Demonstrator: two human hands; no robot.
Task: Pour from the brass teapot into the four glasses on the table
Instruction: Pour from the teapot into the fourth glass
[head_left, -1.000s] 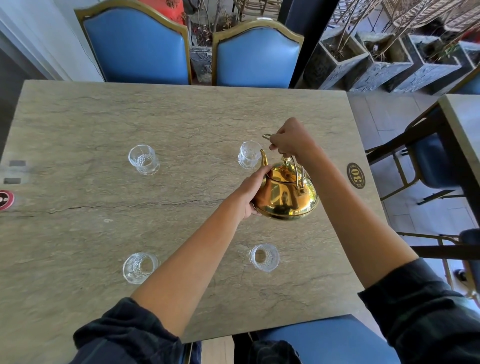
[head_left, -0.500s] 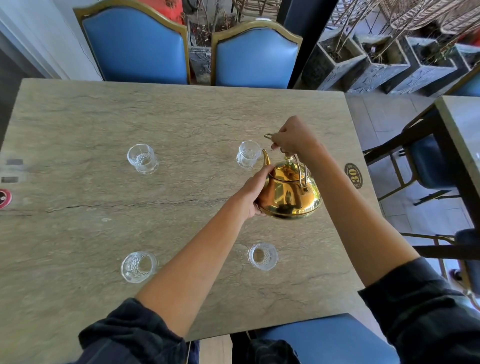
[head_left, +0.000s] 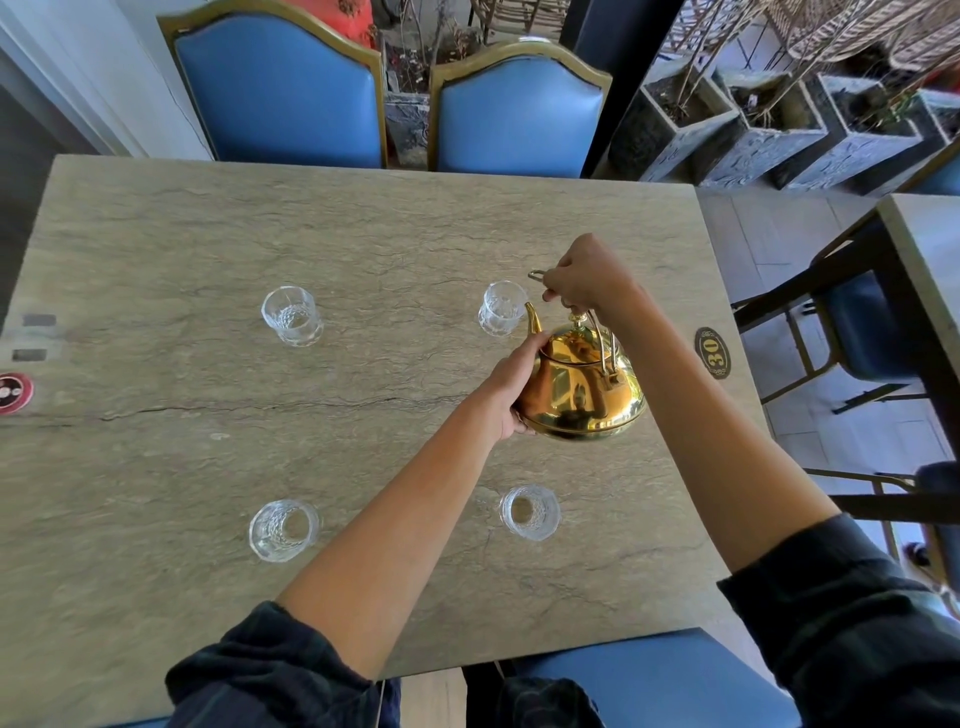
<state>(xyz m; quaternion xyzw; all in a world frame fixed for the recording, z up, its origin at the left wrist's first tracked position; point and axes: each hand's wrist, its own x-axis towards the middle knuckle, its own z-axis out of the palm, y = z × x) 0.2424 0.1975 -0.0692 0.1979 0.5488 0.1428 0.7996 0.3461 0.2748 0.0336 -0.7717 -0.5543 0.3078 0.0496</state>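
A shiny brass teapot (head_left: 584, 389) hangs above the stone table (head_left: 363, 234), tilted with its spout toward the far right glass (head_left: 501, 307). My right hand (head_left: 584, 278) grips the teapot's handle from above. My left hand (head_left: 511, 387) presses against the pot's left side, under the spout. The spout tip sits just beside that glass's rim; I cannot tell whether liquid flows. Three other clear patterned glasses stand upright: far left (head_left: 292, 315), near left (head_left: 283, 530), near right (head_left: 530, 512).
Two blue chairs (head_left: 511, 117) stand at the far edge, and a blue seat (head_left: 649, 675) is below me. An oval number plaque (head_left: 712, 352) lies near the right edge and a red round sticker (head_left: 13, 392) at the left. Another table (head_left: 930, 244) and planters (head_left: 779, 135) are to the right.
The teapot has shifted slightly right and nearer the far right glass, with its spout raised toward the rim. Both hands kept their hold.
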